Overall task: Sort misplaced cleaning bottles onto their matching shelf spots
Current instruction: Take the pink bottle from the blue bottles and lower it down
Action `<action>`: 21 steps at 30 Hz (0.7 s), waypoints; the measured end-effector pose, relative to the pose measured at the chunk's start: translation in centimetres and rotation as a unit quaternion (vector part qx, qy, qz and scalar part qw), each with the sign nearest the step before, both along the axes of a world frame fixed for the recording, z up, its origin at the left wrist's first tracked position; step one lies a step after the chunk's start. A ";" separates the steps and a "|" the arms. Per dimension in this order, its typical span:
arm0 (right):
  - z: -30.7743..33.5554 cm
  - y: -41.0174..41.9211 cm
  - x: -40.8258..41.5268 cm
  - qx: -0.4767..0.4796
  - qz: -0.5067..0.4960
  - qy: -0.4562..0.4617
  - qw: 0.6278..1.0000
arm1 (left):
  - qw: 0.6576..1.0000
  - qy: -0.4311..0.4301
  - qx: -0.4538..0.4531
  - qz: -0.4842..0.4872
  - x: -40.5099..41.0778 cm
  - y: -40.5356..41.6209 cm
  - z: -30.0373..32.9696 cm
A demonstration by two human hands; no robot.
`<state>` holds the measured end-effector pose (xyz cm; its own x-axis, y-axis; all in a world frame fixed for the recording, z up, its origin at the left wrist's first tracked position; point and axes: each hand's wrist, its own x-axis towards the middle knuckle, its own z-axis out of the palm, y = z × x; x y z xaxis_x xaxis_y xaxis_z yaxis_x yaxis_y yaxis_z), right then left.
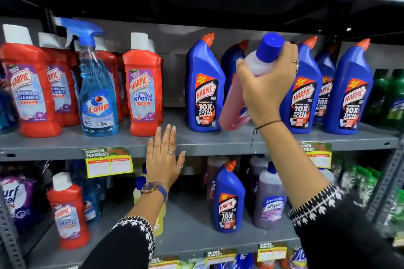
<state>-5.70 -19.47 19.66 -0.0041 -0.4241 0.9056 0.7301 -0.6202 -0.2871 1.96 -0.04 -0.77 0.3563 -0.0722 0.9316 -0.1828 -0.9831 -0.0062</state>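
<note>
My right hand grips the neck of a pink-liquid bottle with a blue cap, tilted among the blue Harpic toilet-cleaner bottles on the upper grey shelf. My left hand is spread flat, fingers apart, in front of that shelf's edge and holds nothing. Red Harpic bathroom-cleaner bottles stand at the left, with a blue Colin spray bottle among them. On the lower shelf stand a red Harpic bottle, a blue Harpic bottle and a purple Lizol bottle.
Green bottles stand at the far right of the upper shelf. A yellow-liquid bottle sits behind my left forearm. Purple detergent packs fill the lower left. Price tags hang from the shelf edges. Slotted metal uprights frame both sides.
</note>
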 end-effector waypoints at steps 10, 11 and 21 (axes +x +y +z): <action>-7.1 2.2 -8.1 0.010 0.182 -0.017 0.983 | 1.000 -0.004 0.002 -0.010 -0.2 0.2 0.1; -8.2 2.2 -8.3 0.011 0.184 -0.010 0.983 | 1.000 -0.005 0.004 -0.008 -0.2 0.1 0.1; -17.2 3.9 -6.0 -0.017 0.167 0.136 0.976 | 0.999 -0.030 0.031 0.024 -0.3 0.0 0.0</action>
